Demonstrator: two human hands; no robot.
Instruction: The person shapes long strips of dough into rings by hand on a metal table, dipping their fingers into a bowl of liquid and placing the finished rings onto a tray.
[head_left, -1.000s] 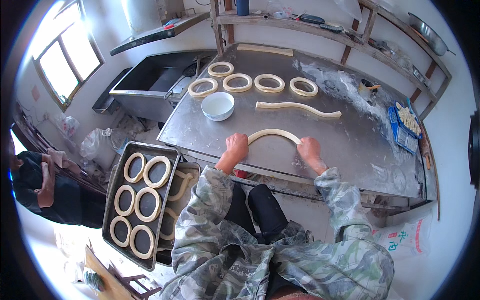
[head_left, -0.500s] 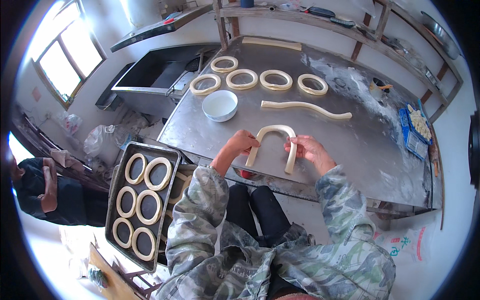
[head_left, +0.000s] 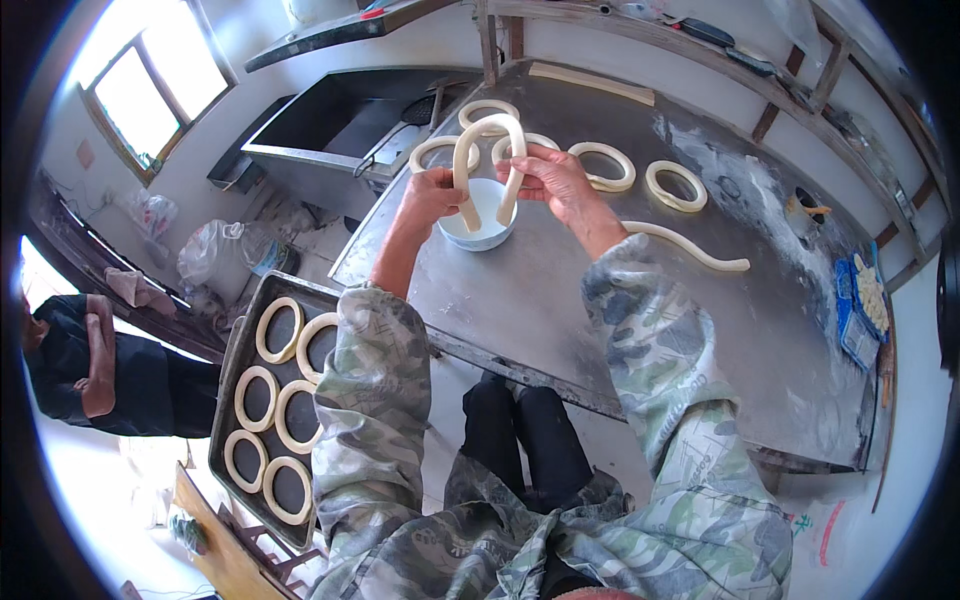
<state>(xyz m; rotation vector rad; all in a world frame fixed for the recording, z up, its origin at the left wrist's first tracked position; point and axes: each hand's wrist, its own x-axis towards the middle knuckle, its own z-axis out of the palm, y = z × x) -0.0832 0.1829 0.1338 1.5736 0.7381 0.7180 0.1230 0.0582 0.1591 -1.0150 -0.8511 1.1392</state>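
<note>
A pale strip of dough point(head_left: 487, 126) is bent into an upside-down U, its two ends hanging over a white bowl point(head_left: 484, 240) on the metal table. My left hand point(head_left: 432, 200) pinches the left leg of the strip, and my right hand point(head_left: 558, 180) grips the right leg. Whether the ends touch what is in the bowl, I cannot tell. Behind and beside the bowl lie several dough rings, such as one ring point(head_left: 632, 172) right of my hand and another ring point(head_left: 704, 192) farther right. A loose dough strip point(head_left: 712, 260) lies right of my right forearm.
At lower left a dark tray point(head_left: 236, 345) holds several dough rings. A person with folded arms point(head_left: 95, 370) stands beyond it. On the table's right are a cup point(head_left: 802, 212) and a blue package point(head_left: 858, 330). A flat dough strip point(head_left: 592, 84) lies along the back edge.
Both hands have carried the bent dough strip from the table's front edge, up and leftward, to above the bowl. The view has shifted a little.
</note>
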